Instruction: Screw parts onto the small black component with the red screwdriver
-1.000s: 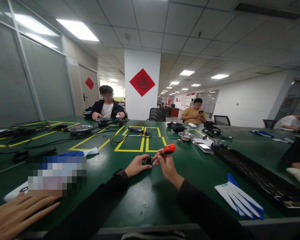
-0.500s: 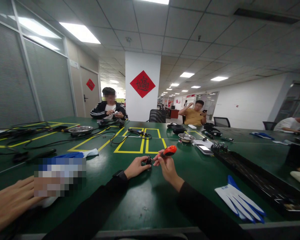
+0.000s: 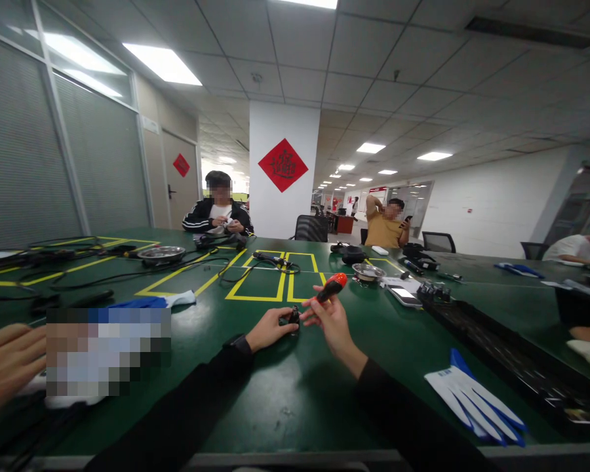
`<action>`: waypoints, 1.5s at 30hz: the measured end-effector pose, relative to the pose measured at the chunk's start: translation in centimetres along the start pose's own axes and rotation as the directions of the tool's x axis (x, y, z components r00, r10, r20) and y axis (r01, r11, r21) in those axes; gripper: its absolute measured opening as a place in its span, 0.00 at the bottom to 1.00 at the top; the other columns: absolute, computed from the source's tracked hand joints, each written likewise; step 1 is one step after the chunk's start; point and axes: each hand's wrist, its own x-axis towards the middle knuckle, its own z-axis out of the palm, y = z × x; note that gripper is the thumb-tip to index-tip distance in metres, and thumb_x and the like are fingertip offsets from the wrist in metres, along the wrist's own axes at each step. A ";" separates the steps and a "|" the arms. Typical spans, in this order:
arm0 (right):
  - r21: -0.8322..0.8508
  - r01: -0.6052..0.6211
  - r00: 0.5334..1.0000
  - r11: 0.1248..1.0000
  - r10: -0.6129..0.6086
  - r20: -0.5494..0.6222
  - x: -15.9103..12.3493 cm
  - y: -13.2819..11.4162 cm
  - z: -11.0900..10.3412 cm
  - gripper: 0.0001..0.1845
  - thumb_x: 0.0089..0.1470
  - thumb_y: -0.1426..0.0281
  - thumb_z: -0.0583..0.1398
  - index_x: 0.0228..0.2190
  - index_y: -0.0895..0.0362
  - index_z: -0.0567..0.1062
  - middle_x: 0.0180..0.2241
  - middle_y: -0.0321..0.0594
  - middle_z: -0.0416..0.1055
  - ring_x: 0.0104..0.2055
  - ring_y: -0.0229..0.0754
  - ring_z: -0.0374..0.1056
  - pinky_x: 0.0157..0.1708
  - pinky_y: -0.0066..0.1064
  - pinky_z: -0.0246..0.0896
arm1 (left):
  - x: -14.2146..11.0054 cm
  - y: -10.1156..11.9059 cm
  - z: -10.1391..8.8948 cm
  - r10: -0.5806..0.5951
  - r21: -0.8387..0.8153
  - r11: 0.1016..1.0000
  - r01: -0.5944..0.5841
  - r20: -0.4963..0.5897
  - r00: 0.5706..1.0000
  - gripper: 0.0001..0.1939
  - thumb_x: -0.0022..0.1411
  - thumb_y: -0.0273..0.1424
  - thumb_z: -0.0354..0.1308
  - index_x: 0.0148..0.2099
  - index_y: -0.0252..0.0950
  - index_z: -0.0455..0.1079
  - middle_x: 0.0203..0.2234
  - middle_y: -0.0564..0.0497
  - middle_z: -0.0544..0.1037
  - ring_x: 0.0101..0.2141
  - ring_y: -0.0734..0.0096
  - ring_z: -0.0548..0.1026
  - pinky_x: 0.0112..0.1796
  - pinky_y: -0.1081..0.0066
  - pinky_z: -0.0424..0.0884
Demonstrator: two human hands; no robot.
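My left hand (image 3: 269, 330) rests low over the green table (image 3: 285, 400), its fingers closed around a small black part (image 3: 294, 316) held upright. Only the part's top and front edge show between thumb and fingertips. Just right of it, my right hand (image 3: 335, 329) grips a screwdriver (image 3: 333, 286) with a red and black handle. The handle's thick end points up and to the right. Its shaft is hard to see, but the handle slants down toward the black part.
A white and blue glove (image 3: 472, 396) lies right of my arm, beside a long black tray (image 3: 501, 354). Metal bowls (image 3: 368, 273), a phone (image 3: 404, 295) and cables (image 3: 275, 261) lie farther back. Another person's hand (image 3: 10, 354) reaches in from the left.
The screwdriver handle has turned in my right hand, showing more black, and my right fingers have spread somewhat. My left hand stays in place. The other person's hand at the left has shifted.
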 end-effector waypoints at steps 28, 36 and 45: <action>-0.154 0.095 0.988 0.983 -0.112 -0.103 -0.2 0.3 -0.2 0.20 0.45 0.67 0.62 0.39 0.55 0.60 0.28 0.35 0.70 0.23 0.37 0.69 0.27 0.30 0.68 | 0.0 0.2 -0.1 -0.004 0.022 1.000 0.004 0.005 1.000 0.13 0.54 0.34 0.55 0.39 0.31 0.71 0.31 0.50 0.76 0.33 0.67 0.71 0.38 0.71 0.66; -0.176 0.121 0.992 0.977 -0.127 -0.026 -0.4 -0.1 0.2 0.13 0.52 0.67 0.56 0.40 0.55 0.64 0.36 0.40 0.71 0.25 0.35 0.70 0.29 0.30 0.67 | 0.0 0.0 0.0 0.007 0.048 0.999 -0.007 0.001 1.000 0.12 0.54 0.36 0.55 0.37 0.32 0.70 0.29 0.51 0.75 0.32 0.69 0.71 0.35 0.73 0.65; -0.107 0.063 0.994 0.992 -0.073 -0.086 0.0 0.2 -0.2 0.18 0.47 0.67 0.61 0.38 0.55 0.60 0.26 0.33 0.70 0.21 0.36 0.69 0.24 0.29 0.66 | 0.0 0.1 0.0 -0.010 0.026 1.000 0.011 -0.007 1.000 0.15 0.54 0.36 0.55 0.41 0.33 0.70 0.31 0.50 0.76 0.33 0.67 0.71 0.38 0.71 0.65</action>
